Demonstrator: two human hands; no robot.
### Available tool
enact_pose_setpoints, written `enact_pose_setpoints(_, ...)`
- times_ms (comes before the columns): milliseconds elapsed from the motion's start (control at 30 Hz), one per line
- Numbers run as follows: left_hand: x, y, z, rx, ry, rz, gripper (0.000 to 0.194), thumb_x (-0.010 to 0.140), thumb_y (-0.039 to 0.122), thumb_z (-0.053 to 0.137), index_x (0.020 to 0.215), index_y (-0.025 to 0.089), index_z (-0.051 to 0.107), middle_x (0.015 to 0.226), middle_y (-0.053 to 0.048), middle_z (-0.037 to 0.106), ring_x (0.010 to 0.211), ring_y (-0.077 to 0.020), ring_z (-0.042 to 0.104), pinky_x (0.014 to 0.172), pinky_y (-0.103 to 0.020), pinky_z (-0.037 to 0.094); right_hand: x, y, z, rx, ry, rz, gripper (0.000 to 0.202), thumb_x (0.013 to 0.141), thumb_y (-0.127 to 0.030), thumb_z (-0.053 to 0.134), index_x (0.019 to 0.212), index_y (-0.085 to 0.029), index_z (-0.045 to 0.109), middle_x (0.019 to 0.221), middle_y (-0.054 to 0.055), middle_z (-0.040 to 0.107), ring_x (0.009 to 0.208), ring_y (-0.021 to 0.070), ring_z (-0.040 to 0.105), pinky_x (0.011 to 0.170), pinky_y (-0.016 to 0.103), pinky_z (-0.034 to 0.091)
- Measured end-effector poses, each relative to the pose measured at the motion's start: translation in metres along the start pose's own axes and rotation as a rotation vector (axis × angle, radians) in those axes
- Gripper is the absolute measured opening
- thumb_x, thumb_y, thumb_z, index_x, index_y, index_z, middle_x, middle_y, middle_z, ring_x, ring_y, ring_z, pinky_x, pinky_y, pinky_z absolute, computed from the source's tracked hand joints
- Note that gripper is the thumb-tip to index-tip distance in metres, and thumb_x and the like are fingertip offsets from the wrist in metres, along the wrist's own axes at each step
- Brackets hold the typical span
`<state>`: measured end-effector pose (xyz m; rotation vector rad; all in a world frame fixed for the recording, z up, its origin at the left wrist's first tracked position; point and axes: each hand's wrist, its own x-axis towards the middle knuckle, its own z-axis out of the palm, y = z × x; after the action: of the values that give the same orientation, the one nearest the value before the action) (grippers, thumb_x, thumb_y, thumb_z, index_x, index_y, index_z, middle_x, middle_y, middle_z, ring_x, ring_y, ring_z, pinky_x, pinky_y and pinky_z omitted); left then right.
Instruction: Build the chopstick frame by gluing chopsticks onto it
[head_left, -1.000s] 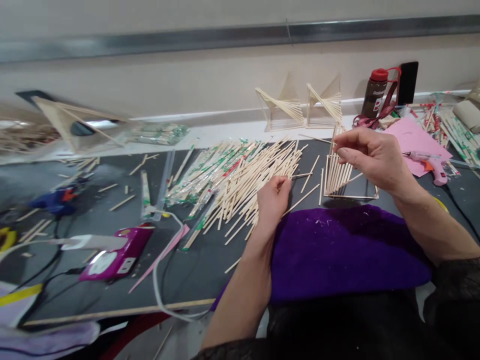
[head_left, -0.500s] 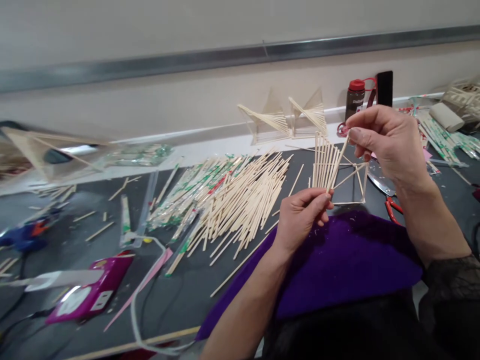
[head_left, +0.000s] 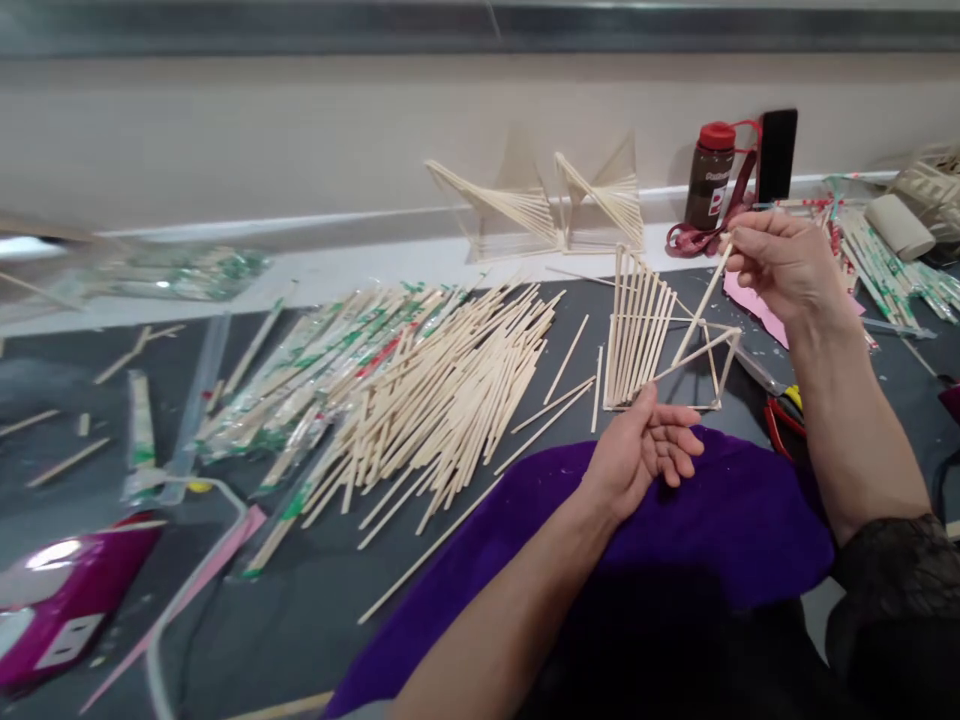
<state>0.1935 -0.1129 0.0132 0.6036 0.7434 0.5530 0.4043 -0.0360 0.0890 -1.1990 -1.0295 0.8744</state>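
Observation:
My right hand (head_left: 784,265) pinches the upper end of a thin wooden stick (head_left: 702,310), which slants down to the left in front of a small stick frame. That frame (head_left: 636,325) has a fan of several closely set sticks on its left side and open triangles on its right. My left hand (head_left: 646,450) is at the frame's near edge, fingers spread and palm partly turned up. Its thumb tip is close to the lower end of the fan; whether it touches I cannot tell. A purple cloth (head_left: 525,520) lies beneath my left hand.
To the left is a large pile of loose sticks (head_left: 457,400) beside wrapped ones. Two finished twisted stick models (head_left: 517,205) stand against the wall. A bottle (head_left: 710,180), a phone (head_left: 777,155) and red-handled pliers (head_left: 784,420) are on the right. A magenta device (head_left: 82,590) is at lower left.
My left hand has let go of the stick's lower end and opened, while my right hand still holds the upper end. The view has shifted, moving the table's things leftward.

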Motion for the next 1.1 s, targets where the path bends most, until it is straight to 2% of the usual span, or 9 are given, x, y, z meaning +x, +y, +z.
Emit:
enact_pose_setpoints(133, 0.011, -0.004, -0.006, -0.182, -0.009, -0.064, 0.068, 0.101, 0.058, 0.03, 0.085, 0.008, 0.073, 0.064, -0.01, 0.07, 0.046, -0.0128, 0.063, 0.039, -0.021, 0.045, 0.012, 0.022, 0.0, -0.039, 0.013, 0.13, 0.014, 0.08, -0.025, 0.079, 0.078, -0.019, 0.066, 0.066, 0.0, 0.067, 0.057, 0.0091, 0.066, 0.04, 0.015, 0.046)
enact_pose_setpoints(300, 0.019, -0.003, -0.007, -0.31, -0.02, -0.047, 0.062, 0.102, 0.053, 0.033, 0.089, 0.008, 0.073, 0.066, -0.009, 0.07, 0.048, -0.0132, 0.063, 0.039, -0.021, 0.045, 0.016, 0.036, 0.006, -0.042, 0.033, 0.247, 0.009, 0.081, -0.015, 0.074, 0.075, -0.016, 0.068, 0.065, 0.001, 0.067, 0.053, 0.0074, 0.064, 0.038, 0.013, 0.043)
enact_pose_setpoints(433, 0.023, -0.006, -0.006, -0.33, -0.066, -0.027, 0.062, 0.103, 0.05, 0.029, 0.09, 0.008, 0.073, 0.065, -0.009, 0.07, 0.048, -0.0133, 0.063, 0.039, -0.021, 0.044, 0.019, 0.046, 0.006, -0.04, 0.025, 0.292, 0.007, 0.079, -0.012, 0.074, 0.076, -0.015, 0.068, 0.066, 0.001, 0.068, 0.052, 0.0066, 0.063, 0.039, 0.013, 0.043)
enact_pose_setpoints(567, 0.025, -0.008, -0.006, -0.333, -0.113, -0.006, 0.064, 0.102, 0.055, 0.031, 0.091, 0.008, 0.074, 0.066, -0.009, 0.071, 0.047, -0.0134, 0.062, 0.039, -0.021, 0.044, 0.02, 0.051, 0.007, -0.056, 0.014, 0.308, 0.009, 0.079, -0.011, 0.073, 0.075, -0.015, 0.067, 0.064, 0.0, 0.066, 0.051, 0.0062, 0.063, 0.039, 0.012, 0.042)
enact_pose_setpoints(1100, 0.023, -0.008, -0.006, -0.299, -0.152, 0.052, 0.059, 0.098, 0.057, 0.04, 0.09, 0.009, 0.075, 0.066, -0.008, 0.071, 0.047, -0.0128, 0.061, 0.04, -0.021, 0.043, 0.017, 0.059, 0.01, 0.033, 0.02, 0.389, 0.007, 0.076, -0.008, 0.071, 0.074, -0.014, 0.068, 0.063, 0.0, 0.068, 0.05, 0.0062, 0.062, 0.039, 0.012, 0.044)
